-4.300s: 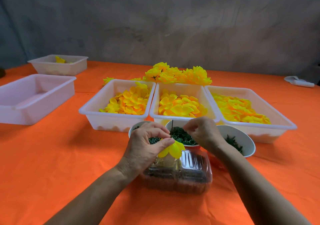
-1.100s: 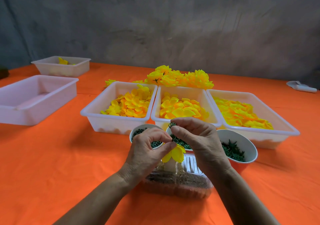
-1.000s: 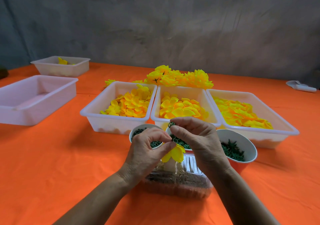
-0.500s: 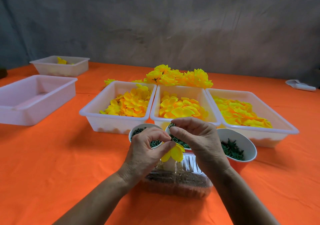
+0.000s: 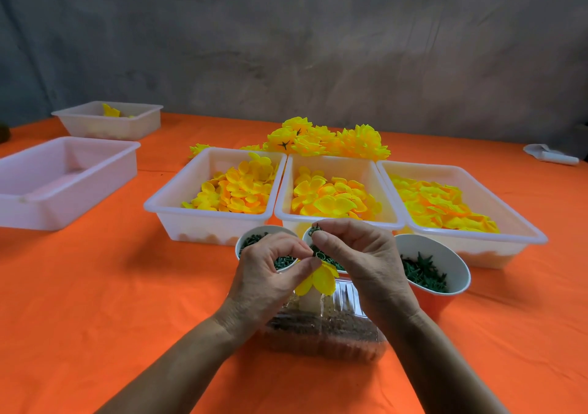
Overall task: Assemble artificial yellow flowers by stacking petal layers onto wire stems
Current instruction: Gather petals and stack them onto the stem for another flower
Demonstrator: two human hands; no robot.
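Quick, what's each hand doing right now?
Left hand: pinching the yellow petal layer.
Right hand: pinching a small green piece.

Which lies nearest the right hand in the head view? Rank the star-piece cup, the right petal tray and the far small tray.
1. Star-piece cup, beside the right hand.
2. Right petal tray, behind the cup.
3. Far small tray, back left.
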